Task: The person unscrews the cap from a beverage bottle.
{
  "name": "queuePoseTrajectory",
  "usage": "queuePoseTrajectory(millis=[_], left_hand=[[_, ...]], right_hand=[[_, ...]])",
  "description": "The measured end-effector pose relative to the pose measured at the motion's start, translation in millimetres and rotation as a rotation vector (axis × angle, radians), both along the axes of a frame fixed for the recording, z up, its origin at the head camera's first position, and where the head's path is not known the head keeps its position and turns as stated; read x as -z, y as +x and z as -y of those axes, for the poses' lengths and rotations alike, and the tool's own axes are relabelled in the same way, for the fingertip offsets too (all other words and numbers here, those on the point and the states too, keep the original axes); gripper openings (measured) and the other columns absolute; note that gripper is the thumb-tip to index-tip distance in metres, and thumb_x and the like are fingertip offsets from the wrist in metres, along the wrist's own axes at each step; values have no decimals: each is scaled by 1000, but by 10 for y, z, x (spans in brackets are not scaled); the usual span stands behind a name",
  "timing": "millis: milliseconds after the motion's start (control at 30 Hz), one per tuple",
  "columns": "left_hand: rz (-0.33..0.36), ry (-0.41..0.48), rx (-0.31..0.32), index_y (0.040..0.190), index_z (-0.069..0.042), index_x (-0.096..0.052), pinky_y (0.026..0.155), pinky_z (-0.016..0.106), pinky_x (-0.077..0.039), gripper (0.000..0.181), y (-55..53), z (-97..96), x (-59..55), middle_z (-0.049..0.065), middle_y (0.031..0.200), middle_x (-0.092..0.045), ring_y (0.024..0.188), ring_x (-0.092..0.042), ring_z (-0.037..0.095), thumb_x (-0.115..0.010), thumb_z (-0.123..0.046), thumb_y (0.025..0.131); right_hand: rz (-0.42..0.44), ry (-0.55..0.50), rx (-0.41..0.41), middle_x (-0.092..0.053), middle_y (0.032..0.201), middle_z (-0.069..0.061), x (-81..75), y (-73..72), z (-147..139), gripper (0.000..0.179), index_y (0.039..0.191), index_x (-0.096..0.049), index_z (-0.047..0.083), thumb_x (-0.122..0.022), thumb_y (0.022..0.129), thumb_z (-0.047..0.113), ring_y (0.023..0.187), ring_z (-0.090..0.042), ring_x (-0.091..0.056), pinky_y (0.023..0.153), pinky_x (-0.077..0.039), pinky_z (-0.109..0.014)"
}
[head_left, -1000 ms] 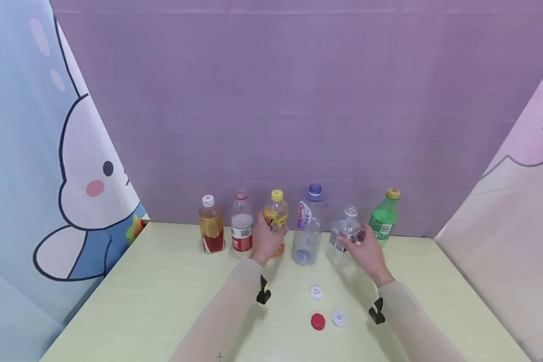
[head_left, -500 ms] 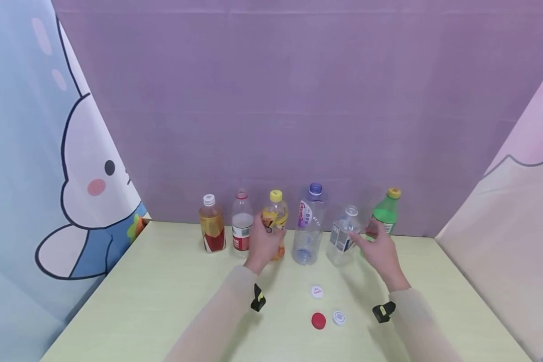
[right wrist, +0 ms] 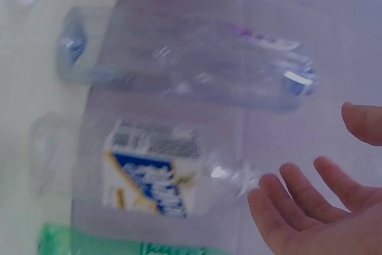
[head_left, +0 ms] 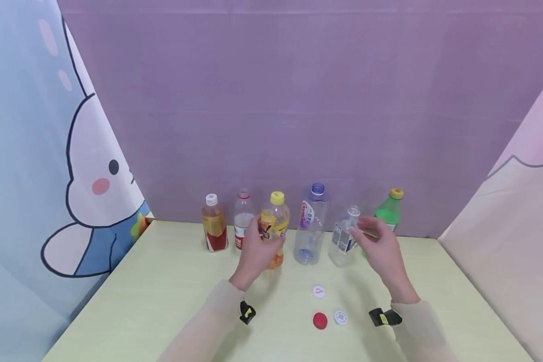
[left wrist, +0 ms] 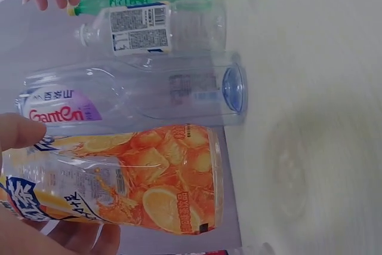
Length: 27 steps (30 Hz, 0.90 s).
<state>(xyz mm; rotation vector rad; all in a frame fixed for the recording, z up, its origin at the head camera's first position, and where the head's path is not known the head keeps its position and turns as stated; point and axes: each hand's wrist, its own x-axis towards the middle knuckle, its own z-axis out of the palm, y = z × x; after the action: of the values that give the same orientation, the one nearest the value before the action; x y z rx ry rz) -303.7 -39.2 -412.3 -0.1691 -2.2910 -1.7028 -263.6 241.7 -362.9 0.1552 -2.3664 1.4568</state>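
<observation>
My left hand [head_left: 255, 254] grips a drink bottle [head_left: 275, 226] with a yellow cap and an orange-fruit label, thumb on one side and fingers round the other. Close up in the left wrist view, the bottle [left wrist: 161, 177] has its lower half uncovered. My right hand [head_left: 382, 249] is raised with fingers relaxed and nothing in them, in front of the green bottle [head_left: 389, 213] and beside a short clear bottle [head_left: 342, 244]. In the right wrist view its fingertips [right wrist: 268, 183] overlap the mouth of the clear bottle [right wrist: 149, 171]. That bottle is uncapped.
A tall uncapped bluish bottle [head_left: 309, 236] stands between the hands. To the left are an uncapped bottle with a red neck ring [head_left: 243, 218] and a white-capped tea-coloured bottle [head_left: 215, 231]. A red cap [head_left: 320, 321] and two white caps [head_left: 319, 291] lie on the table [head_left: 163, 291].
My left hand has brought the yellow-capped bottle slightly toward me. My right hand has drawn back and to the right, away from the short clear bottle.
</observation>
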Motion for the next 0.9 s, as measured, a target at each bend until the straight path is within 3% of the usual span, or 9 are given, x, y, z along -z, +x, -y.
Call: queuePoseTrajectory(millis=[133, 367, 633, 900], left_hand=[[-56, -31, 41, 148, -13, -40, 101, 53, -49, 74, 143, 38, 8, 4, 133, -53, 121, -54, 26, -80, -26, 87], [-186, -198, 35, 147, -15, -44, 101, 50, -49, 75, 363, 127, 54, 4, 135, -53, 122, -54, 24, -83, -24, 84], [-377, -329, 81, 143, -15, -50, 90, 41, -55, 73, 510, 217, 25, -1, 126, -57, 113, -54, 15, -87, -24, 80], [-450, -393, 98, 143, -21, -53, 83, 37, -56, 73, 678, 292, -65, -2, 121, -57, 108, -54, 13, -88, -23, 79]], right_hand=[[-36, -37, -41, -62, 131, -19, -58, 111, 134, 44, 135, -56, -1, -67, 100, 25, 122, -25, -59, 92, -44, -8], [-47, -120, -117, -64, 127, -17, -89, 248, 282, 40, 133, -58, 1, -67, 100, 20, 108, -2, -61, 93, -47, -12], [-47, -200, -259, -67, 119, -20, -117, 409, 297, 35, 129, -60, -6, -66, 100, 13, 108, -13, -67, 93, -53, -21], [-33, -80, -361, -69, 118, -19, -170, 564, 383, 31, 128, -63, -1, -65, 99, 12, 107, -18, -68, 91, -54, -24]])
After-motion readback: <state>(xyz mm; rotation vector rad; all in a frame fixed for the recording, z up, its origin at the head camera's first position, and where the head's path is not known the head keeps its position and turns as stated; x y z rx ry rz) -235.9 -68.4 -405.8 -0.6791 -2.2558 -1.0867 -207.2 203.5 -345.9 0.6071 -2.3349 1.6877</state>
